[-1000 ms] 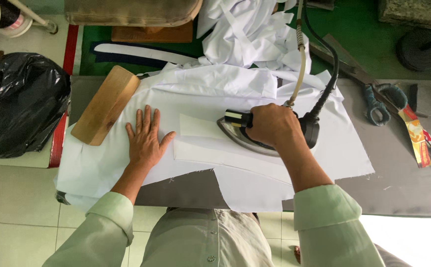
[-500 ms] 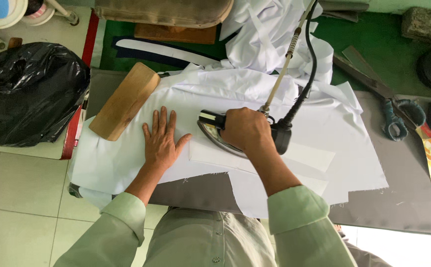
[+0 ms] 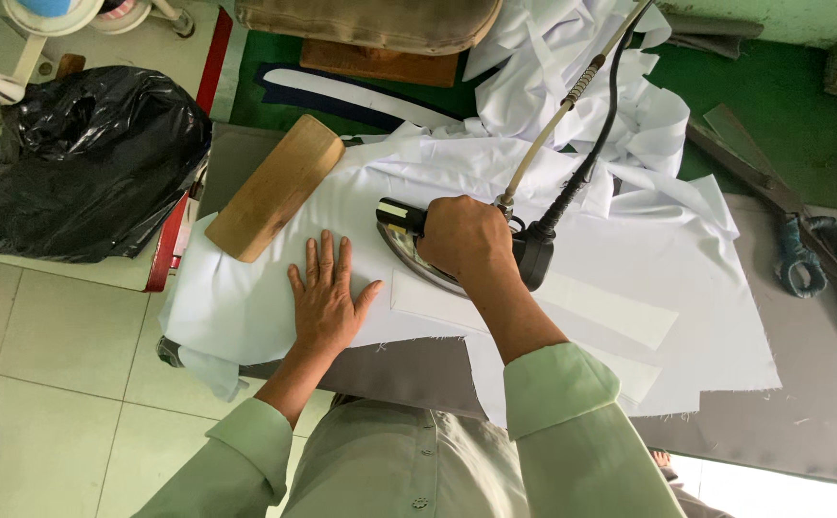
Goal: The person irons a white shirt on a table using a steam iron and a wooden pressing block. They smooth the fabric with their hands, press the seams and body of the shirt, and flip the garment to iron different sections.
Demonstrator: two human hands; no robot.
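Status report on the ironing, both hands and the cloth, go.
Right hand gripping the iron on the white cloth. Left hand flat on the cloth beside it. Wooden block resting at the cloth's far left, apart from both hands.

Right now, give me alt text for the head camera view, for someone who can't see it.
A person's right hand presses a steam iron onto white fabric on a grey ironing table, while the left hand lies flat on the cloth. A wooden block rests at the fabric's edge; scissors lie to the right.
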